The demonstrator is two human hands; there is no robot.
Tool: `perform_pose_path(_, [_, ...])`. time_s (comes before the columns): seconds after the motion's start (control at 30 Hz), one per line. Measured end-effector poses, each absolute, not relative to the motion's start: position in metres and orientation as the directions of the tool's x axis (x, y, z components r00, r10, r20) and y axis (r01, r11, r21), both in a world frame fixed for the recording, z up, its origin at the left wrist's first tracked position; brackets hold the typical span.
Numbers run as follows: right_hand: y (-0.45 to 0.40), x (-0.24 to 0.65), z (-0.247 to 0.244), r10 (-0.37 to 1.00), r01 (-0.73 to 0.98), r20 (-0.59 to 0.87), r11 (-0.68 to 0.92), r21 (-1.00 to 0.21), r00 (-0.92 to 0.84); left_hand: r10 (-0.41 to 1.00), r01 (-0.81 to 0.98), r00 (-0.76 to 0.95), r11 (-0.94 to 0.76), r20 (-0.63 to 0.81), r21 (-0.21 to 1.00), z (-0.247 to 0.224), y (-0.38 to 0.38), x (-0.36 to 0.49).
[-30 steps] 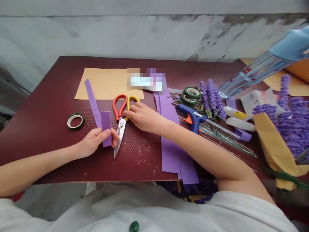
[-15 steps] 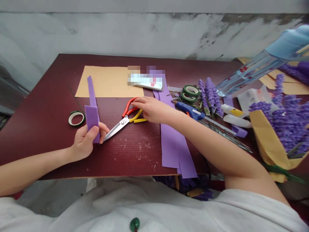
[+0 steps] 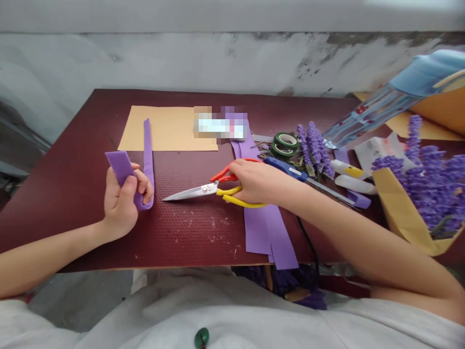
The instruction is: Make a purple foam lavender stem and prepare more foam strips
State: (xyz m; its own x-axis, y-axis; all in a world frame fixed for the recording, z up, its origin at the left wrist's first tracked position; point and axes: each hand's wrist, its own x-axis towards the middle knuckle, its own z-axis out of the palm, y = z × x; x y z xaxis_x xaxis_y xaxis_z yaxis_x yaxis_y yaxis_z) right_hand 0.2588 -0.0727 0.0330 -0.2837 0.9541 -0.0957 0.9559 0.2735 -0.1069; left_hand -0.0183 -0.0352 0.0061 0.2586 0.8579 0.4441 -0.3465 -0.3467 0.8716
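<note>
My left hand [image 3: 125,196] is closed on a long purple strip [image 3: 147,150] that looks like felt or foam. One end of the strip stands up above my thumb, and the rest loops under my fingers and stretches away toward the back of the table. My right hand [image 3: 254,182] grips the red and yellow handles of a pair of scissors [image 3: 205,189]. Their blades lie together and point left toward my left hand, apart from the strip. Under and beside my right hand are wider purple strips [image 3: 259,232] lying flat.
Brown paper [image 3: 170,128] and a phone [image 3: 221,127] lie at the back. To the right are green tape rolls [image 3: 286,141], a blue glue gun [image 3: 285,168], purple flower stems [image 3: 315,148], a glue bottle [image 3: 347,168], a leaning water bottle [image 3: 381,106] and a wrapped bouquet [image 3: 432,189].
My right hand has taken firmer hold of the scissors and drawn them right, away from my left hand. My left hand has turned, tilting the strip's upper end leftward.
</note>
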Motion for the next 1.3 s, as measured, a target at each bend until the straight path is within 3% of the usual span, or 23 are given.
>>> perform_pose_path(0.13, [-0.091, 0.273, 0.038, 0.997, 0.998, 0.067, 0.040, 0.041, -0.042, 0.864, -0.338, 0.239, -0.354, 0.443, 0.872, 0.009, -0.029, -0.017])
perform_pose_path(0.27, [-0.097, 0.275, 0.036, 0.985, 0.996, 0.151, -0.090, 0.014, 0.087, 0.833, -0.306, 0.355, -0.324, 0.423, 0.895, 0.005, -0.028, -0.013])
perform_pose_path(0.47, [-0.089, 0.260, 0.017, 0.970, 0.969, 0.232, 0.118, -0.216, -0.067, 0.754, -0.134, 0.630, -0.133, 0.188, 0.982, -0.002, -0.042, 0.002])
perform_pose_path(0.63, [-0.081, 0.262, -0.001, 0.922, 0.894, 0.362, 0.273, -0.355, -0.138, 0.762, -0.180, 0.648, 0.156, -0.002, 0.971, -0.007, -0.035, 0.021])
perform_pose_path(0.77, [-0.085, 0.269, -0.005, 0.902, 0.832, 0.412, 0.327, -0.448, -0.132, 0.747, -0.174, 0.663, 0.225, -0.055, 0.959, -0.014, -0.028, 0.025])
perform_pose_path(0.87, [-0.091, 0.270, -0.008, 0.906, 0.868, 0.400, 0.305, -0.391, -0.138, 0.759, -0.136, 0.649, 0.184, -0.053, 0.974, -0.014, -0.027, 0.023])
perform_pose_path(1.1, [-0.099, 0.267, -0.022, 0.875, 0.918, 0.370, 0.379, -0.119, -0.313, 0.750, -0.146, 0.660, 0.071, 0.044, 0.987, -0.014, -0.031, 0.018])
perform_pose_path(1.3, [-0.101, 0.265, -0.027, 0.885, 0.924, 0.349, 0.365, -0.111, -0.308, 0.734, -0.151, 0.675, 0.040, 0.073, 0.988, -0.020, -0.033, 0.015])
